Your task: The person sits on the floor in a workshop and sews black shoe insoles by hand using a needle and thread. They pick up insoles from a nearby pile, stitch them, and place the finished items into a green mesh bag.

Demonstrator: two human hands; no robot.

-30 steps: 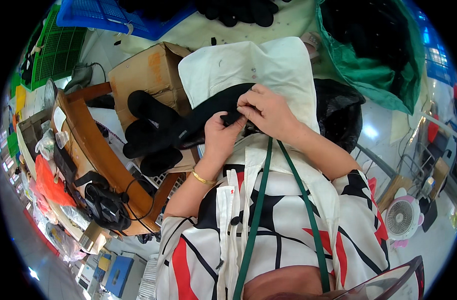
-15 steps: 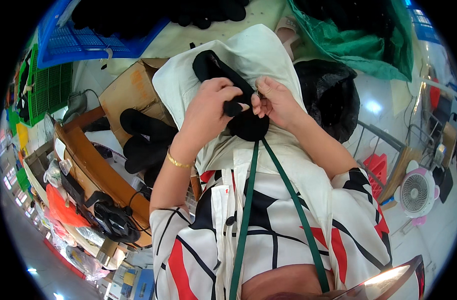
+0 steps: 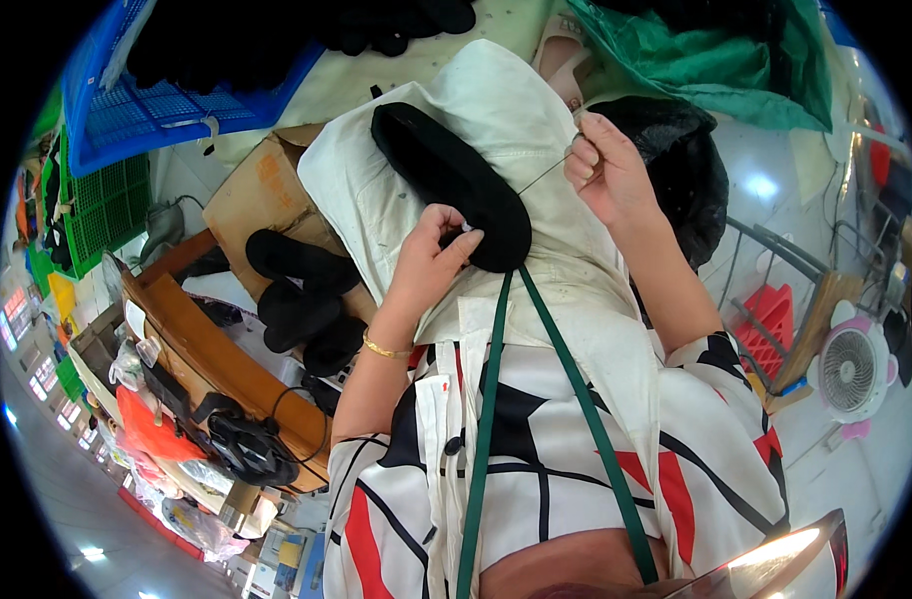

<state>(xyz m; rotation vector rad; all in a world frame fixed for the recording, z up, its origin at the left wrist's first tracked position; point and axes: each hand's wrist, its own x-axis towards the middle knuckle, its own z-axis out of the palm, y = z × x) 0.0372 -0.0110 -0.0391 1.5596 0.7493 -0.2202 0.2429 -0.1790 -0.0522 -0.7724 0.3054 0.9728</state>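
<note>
A black cloth shoe (image 3: pixel 491 190) lies slantwise on the white cloth (image 3: pixel 551 150) over my lap, its opening toward the far left. My left hand (image 3: pixel 431 255) grips the near end of the shoe, thumb and fingers closed on its edge. A dark thread (image 3: pixel 548 174) runs taut from the shoe up to my right hand (image 3: pixel 608 168). That hand is raised to the right of the shoe with its fingers pinched on the thread; a thin glint at the fingertips may be a needle, too small to be sure. A green strap (image 3: pixel 496 374) hangs from my neck toward the shoe.
More black shoes (image 3: pixel 301 309) lie by a cardboard box (image 3: pixel 266 190) at left. A blue crate (image 3: pixel 166 125) of black items stands far left, a green sack (image 3: pixel 695 80) far right. A black bag (image 3: pixel 690 190), a metal-framed stool (image 3: pixel 780 270) and a fan (image 3: pixel 853 369) are at right.
My right hand has moved away from the shoe, up and to the right, drawing the thread out taut. My left hand has shifted down to the near edge, and more of the shoe shows.
</note>
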